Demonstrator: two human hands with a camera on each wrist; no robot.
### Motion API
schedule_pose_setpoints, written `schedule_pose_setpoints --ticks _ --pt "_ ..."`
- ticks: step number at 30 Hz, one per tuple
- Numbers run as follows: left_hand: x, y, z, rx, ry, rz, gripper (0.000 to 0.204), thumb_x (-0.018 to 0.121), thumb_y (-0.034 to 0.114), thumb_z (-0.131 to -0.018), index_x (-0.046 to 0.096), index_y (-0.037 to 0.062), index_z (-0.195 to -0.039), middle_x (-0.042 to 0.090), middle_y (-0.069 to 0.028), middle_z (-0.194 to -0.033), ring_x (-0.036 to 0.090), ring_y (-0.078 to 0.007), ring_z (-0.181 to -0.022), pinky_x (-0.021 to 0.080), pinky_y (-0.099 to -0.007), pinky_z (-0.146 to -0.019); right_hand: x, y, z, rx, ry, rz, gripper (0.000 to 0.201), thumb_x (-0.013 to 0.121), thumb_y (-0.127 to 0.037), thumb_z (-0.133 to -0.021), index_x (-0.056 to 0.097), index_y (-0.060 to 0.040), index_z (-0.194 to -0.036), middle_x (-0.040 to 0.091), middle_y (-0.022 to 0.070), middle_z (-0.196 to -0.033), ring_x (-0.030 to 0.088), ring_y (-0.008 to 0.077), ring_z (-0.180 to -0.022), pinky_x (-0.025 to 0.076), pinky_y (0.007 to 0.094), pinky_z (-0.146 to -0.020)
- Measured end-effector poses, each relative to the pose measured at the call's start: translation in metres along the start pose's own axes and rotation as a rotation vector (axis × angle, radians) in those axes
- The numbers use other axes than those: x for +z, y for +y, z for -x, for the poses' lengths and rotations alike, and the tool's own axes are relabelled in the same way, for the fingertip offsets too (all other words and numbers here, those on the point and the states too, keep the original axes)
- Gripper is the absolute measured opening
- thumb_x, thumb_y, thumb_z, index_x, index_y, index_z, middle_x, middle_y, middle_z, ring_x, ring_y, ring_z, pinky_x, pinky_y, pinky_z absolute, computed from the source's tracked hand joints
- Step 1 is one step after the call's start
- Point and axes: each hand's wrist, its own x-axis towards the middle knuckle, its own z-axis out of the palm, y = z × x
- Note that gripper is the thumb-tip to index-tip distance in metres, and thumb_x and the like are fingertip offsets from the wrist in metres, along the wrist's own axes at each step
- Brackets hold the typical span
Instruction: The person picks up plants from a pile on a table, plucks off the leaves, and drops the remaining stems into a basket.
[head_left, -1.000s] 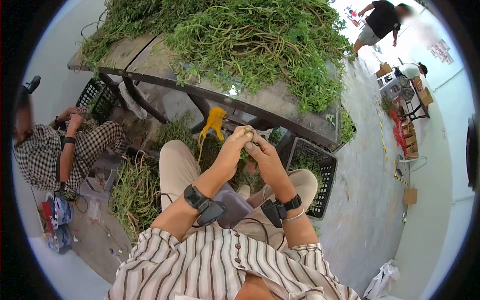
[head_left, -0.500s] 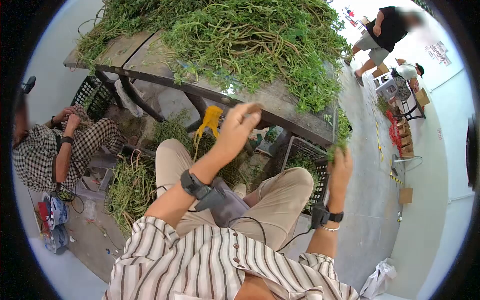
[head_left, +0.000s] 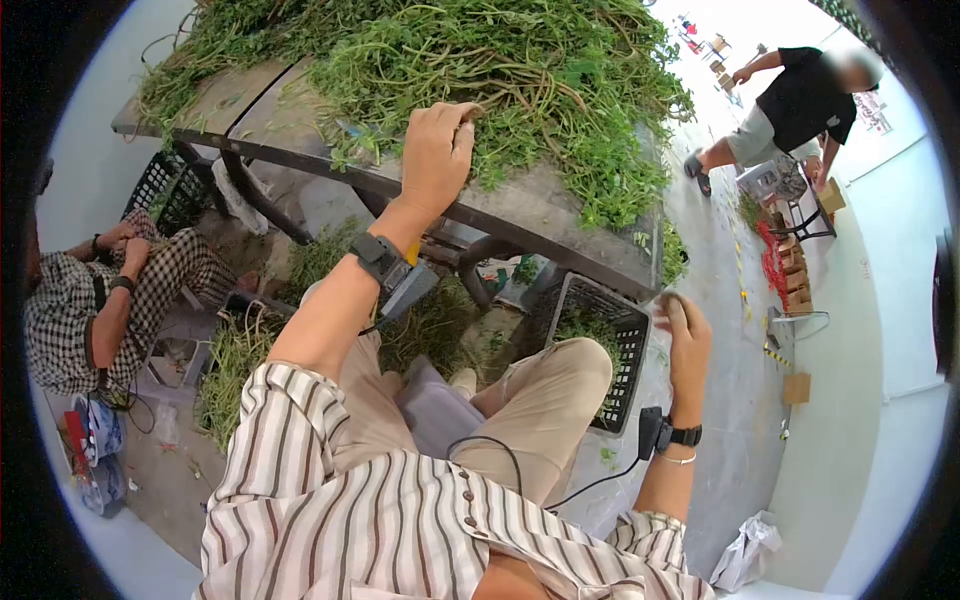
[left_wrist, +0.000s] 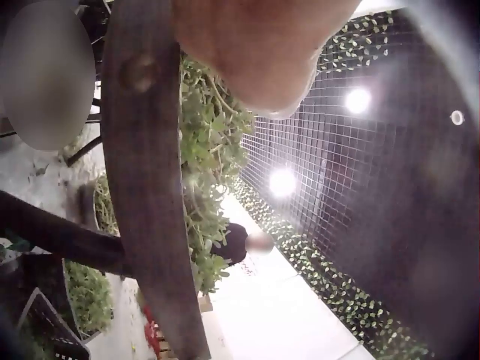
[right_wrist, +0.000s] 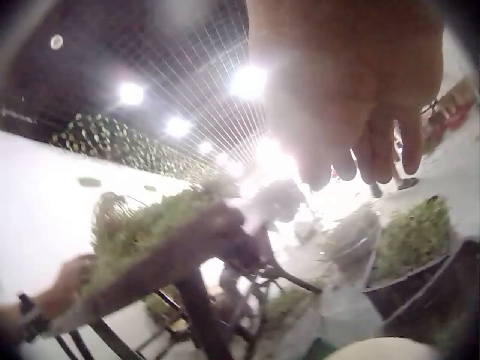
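Note:
The left hand (head_left: 435, 165) reaches over the near table edge to the front of the green plant pile (head_left: 510, 85), its fingers at the stems; whether it touches one cannot be told. In the left wrist view, part of that hand (left_wrist: 259, 52) hangs above leafy stems (left_wrist: 210, 142). Out to the right, the right hand (head_left: 688, 350) is raised beside the black crate (head_left: 640, 350), fingers loosely bent and nothing visible in them. The right wrist view has its fingers (right_wrist: 382, 154) somewhat apart. Greens (head_left: 590, 325) lie inside the crate.
The dark table (head_left: 560, 225) spans the front. Long stems (head_left: 230, 380) are heaped at the left, near a seated person (head_left: 70, 310). A purple stool (head_left: 435, 405) stands between the knees. Another person (head_left: 800, 110) is at the back right, near boxes (head_left: 795, 275).
The hands, together at first, have parted. My left hand has moved up to the pile, my right out past the crate; the greenery at its fingertips is gone. The person in black has moved.

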Motion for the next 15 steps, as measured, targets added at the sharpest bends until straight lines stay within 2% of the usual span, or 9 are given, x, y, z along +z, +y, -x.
schedule_pose_setpoints --ticks 1,3,5,9,11,12,14,15 --pt "0.002 -0.002 0.001 -0.002 0.002 -0.030 0.022 0.051 0.011 -0.087 0.060 0.0050 -0.107 0.058 -0.0090 -0.098 0.048 -0.0285 -0.095 0.038 -0.0383 -0.086 0.013 -0.020 -0.008 -0.051 -0.037 -0.052 0.028 0.050 -0.019 -0.093 0.060 0.0024 -0.108 0.064 0.0092 -0.096 0.060 0.0124 -0.078 0.050 0.0260 -0.073" --pt "0.003 -0.005 0.001 -0.006 0.006 -0.062 0.023 0.052 0.011 -0.086 0.060 0.0049 -0.106 0.058 -0.0093 -0.098 0.048 -0.0292 -0.094 0.038 -0.0389 -0.086 0.035 -0.048 -0.030 -0.053 -0.154 -0.180 0.027 0.049 -0.018 -0.094 0.059 0.0031 -0.108 0.063 0.0096 -0.098 0.060 0.0137 -0.082 0.050 0.0264 -0.073" --pt "0.003 -0.004 0.002 0.022 -0.003 -0.072 0.023 0.052 0.011 -0.086 0.059 0.0048 -0.106 0.058 -0.0100 -0.099 0.048 -0.0304 -0.094 0.038 -0.0399 -0.087 0.060 -0.068 -0.056 -0.056 -0.269 -0.428 0.028 0.050 -0.015 -0.093 0.057 0.0048 -0.111 0.061 0.0107 -0.104 0.060 0.0158 -0.088 0.051 0.0275 -0.074" --pt "0.005 -0.005 0.002 0.007 -0.010 -0.109 0.024 0.052 0.012 -0.086 0.058 0.0056 -0.108 0.058 -0.0101 -0.100 0.049 -0.0304 -0.096 0.038 -0.0406 -0.087 0.109 -0.087 -0.118 -0.081 -0.352 -0.597 0.031 0.050 -0.014 -0.092 0.054 0.0064 -0.115 0.058 0.0117 -0.110 0.059 0.0182 -0.092 0.052 0.0286 -0.076" --pt "0.003 -0.001 0.002 0.003 -0.017 -0.117 0.024 0.052 0.012 -0.086 0.058 0.0056 -0.108 0.058 -0.0102 -0.100 0.049 -0.0304 -0.096 0.038 -0.0407 -0.087 0.131 -0.098 -0.142 -0.055 -0.380 -0.703 0.034 0.052 -0.015 -0.091 0.052 0.0067 -0.117 0.057 0.0121 -0.110 0.060 0.0189 -0.091 0.053 0.0294 -0.073" --pt "0.003 0.001 0.002 -0.006 -0.030 -0.123 0.024 0.052 0.013 -0.086 0.058 0.0056 -0.108 0.057 -0.0103 -0.101 0.049 -0.0304 -0.097 0.038 -0.0407 -0.087 0.139 -0.103 -0.152 -0.059 -0.382 -0.704 0.034 0.052 -0.015 -0.091 0.052 0.0067 -0.117 0.057 0.0121 -0.110 0.060 0.0189 -0.091 0.053 0.0294 -0.073" --pt "0.001 0.002 0.002 -0.010 -0.035 -0.132 0.024 0.053 0.013 -0.086 0.058 0.0054 -0.108 0.057 -0.0102 -0.101 0.049 -0.0304 -0.097 0.038 -0.0408 -0.087 0.154 -0.112 -0.170 -0.113 -0.321 -0.515 0.036 0.054 -0.015 -0.088 0.052 0.0069 -0.117 0.057 0.0129 -0.108 0.060 0.0185 -0.088 0.054 0.0291 -0.065" --pt "0.001 0.002 0.002 -0.011 -0.048 -0.127 0.024 0.053 0.012 -0.085 0.058 0.0054 -0.107 0.057 -0.0101 -0.101 0.049 -0.0305 -0.097 0.038 -0.0408 -0.087 0.160 -0.117 -0.175 -0.167 -0.228 -0.411 0.037 0.056 -0.017 -0.087 0.054 0.0078 -0.114 0.059 0.0138 -0.102 0.061 0.0170 -0.082 0.053 0.0287 -0.058"
